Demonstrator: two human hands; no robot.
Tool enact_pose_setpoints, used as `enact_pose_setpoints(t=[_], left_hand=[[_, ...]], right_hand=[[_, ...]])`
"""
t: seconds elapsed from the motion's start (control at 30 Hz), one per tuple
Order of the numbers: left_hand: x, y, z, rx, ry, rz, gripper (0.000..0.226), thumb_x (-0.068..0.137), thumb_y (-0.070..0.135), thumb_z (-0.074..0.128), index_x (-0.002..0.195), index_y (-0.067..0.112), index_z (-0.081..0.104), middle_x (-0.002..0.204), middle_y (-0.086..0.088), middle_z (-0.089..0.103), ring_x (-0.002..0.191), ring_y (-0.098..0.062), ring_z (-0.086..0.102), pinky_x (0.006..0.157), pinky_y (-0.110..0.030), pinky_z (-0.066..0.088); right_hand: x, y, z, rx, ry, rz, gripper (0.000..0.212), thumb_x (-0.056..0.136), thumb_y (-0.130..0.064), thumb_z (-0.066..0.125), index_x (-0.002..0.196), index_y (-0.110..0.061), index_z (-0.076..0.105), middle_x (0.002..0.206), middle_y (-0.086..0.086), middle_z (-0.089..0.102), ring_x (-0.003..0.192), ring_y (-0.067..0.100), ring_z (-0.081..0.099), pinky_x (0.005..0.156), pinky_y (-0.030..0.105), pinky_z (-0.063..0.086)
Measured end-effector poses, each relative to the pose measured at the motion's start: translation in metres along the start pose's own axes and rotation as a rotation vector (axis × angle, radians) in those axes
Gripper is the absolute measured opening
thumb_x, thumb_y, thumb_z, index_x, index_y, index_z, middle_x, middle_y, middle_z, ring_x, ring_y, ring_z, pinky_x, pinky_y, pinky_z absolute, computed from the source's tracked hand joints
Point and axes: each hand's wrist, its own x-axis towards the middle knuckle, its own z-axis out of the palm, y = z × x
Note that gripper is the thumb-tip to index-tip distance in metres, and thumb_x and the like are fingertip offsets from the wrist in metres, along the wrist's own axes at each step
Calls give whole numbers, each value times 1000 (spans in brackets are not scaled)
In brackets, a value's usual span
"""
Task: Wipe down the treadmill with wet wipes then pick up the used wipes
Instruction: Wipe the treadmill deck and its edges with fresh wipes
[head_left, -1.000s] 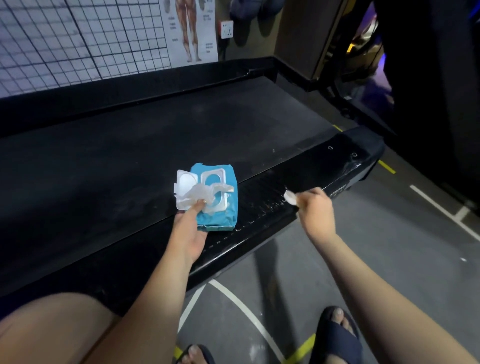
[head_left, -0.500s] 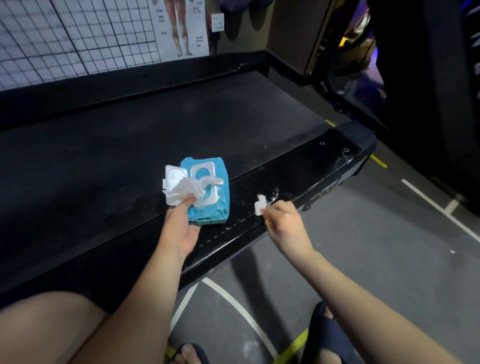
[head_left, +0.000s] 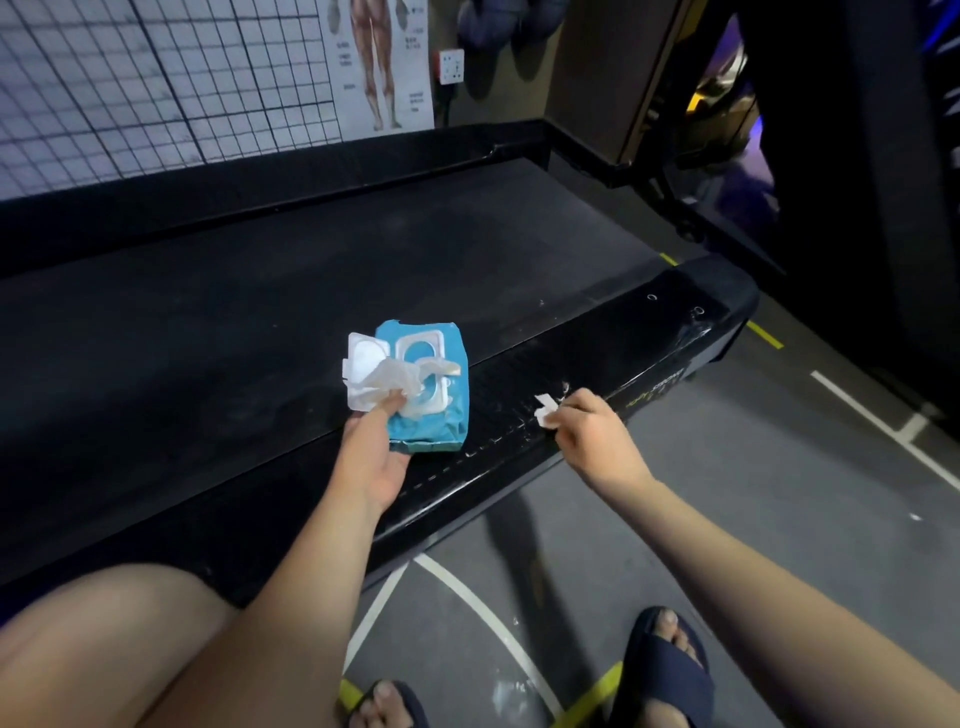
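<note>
A black treadmill fills the upper frame, its glossy side rail nearest the person. A blue wipe pack lies flat at the belt's near edge, just beside the rail, with its white lid flipped open to the left. A crumpled wipe sticks out of the opening, and the left grip, a bare hand, presses an outstretched fingertip onto it. The right grip pinches a small white wipe against the rail. Below, a grey floor carries white and yellow lines, with a dark blue sandal on it. A leg-muscle poster hangs on the far wall.
</note>
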Motion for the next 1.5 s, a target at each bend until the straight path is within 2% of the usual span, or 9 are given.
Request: enact_pose_setpoints(t=[0.1,0.23,0.37,0.57,0.73,0.9,1.07,1.3,1.5], left_hand=[[-7,1,8,3,1,-10,42,101,9,64,142,16,61,128,-11,74,115,-31,73,101,-52,57],[-21,13,12,23,-13,6,39,100,8,65,138,14,64,127,-11,75,115,-31,73,101,-53,57],[-32,31,12,34,-2,31,39,99,9,67,137,16,64,125,-9,76,111,-30,75,99,-52,58],[-55,35,5,33,11,29,42,97,8,70,138,15,62,125,-12,75,109,-31,75,99,-53,59],[-70,29,-8,77,58,5,45,96,6,72,138,12,60,123,-14,75,105,-31,76,95,-51,61],[-80,35,-22,116,77,12,43,96,6,72,136,14,61,122,-12,76,105,-31,76,98,-52,59],[-94,48,-32,111,106,32,43,96,8,72,137,15,61,124,-13,75,103,-30,77,95,-51,61],[-118,61,-46,112,123,79,42,99,6,68,140,13,60,122,-14,75,103,-31,77,83,-48,64],[-128,58,-70,117,164,78,40,100,6,67,138,15,62,120,-10,77,101,-27,78,81,-43,63]], right_hand=[[12,5,-21,81,-9,93,19,85,-1,68,95,-11,80,93,3,64,77,18,62,74,12,43],[34,15,-23,23,64,274,17,94,-3,64,101,-4,79,99,17,64,91,37,62,78,36,47],[19,-25,3,34,11,168,19,83,7,66,91,-4,80,97,17,67,91,37,63,85,40,51],[10,-37,-1,113,-95,66,22,85,2,67,96,-13,79,95,1,64,81,16,62,71,6,39],[23,-5,11,-108,-30,176,35,90,7,58,115,-11,76,99,11,58,98,33,55,79,35,48],[6,-30,38,-117,30,159,15,83,14,60,85,2,70,91,6,48,84,24,46,74,31,47],[-25,-88,57,100,59,-24,15,82,14,66,88,4,75,90,14,61,87,18,52,83,14,42],[-47,-138,83,28,-88,-388,11,91,-7,66,99,-7,74,96,10,58,87,28,55,75,37,51],[-16,-83,47,-142,66,-164,15,77,-17,85,77,-5,77,74,7,56,73,27,54,68,25,43]])
